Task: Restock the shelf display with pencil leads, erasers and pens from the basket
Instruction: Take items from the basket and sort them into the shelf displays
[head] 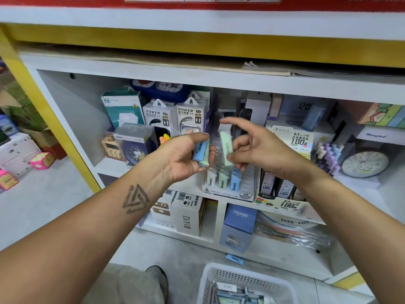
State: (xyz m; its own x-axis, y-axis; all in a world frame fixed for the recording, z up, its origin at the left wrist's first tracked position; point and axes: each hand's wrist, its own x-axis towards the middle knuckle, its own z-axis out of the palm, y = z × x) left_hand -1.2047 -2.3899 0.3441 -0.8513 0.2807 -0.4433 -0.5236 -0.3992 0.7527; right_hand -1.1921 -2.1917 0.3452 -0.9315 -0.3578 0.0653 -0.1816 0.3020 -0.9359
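Note:
My left hand (183, 157) grips a small stack of flat pencil lead cases (201, 152), blue and pale green, in front of the shelf. My right hand (255, 148) pinches one pale green lead case (226, 148) between thumb and fingers, held upright just right of the stack. Directly below both hands stands the clear 2B lead display rack (230, 183) with white, green and blue cases in its front slots. The white plastic basket (245, 284) sits on the floor at the bottom, holding more stationery.
A 0.7 HB lead display (285, 189) stands right of the rack, with purple pens (328, 156) and a clock (365, 163) further right. Power bank boxes (175, 117) stand behind. One blue case (235, 258) lies on the bottom shelf ledge. My shoe (157, 279) is by the basket.

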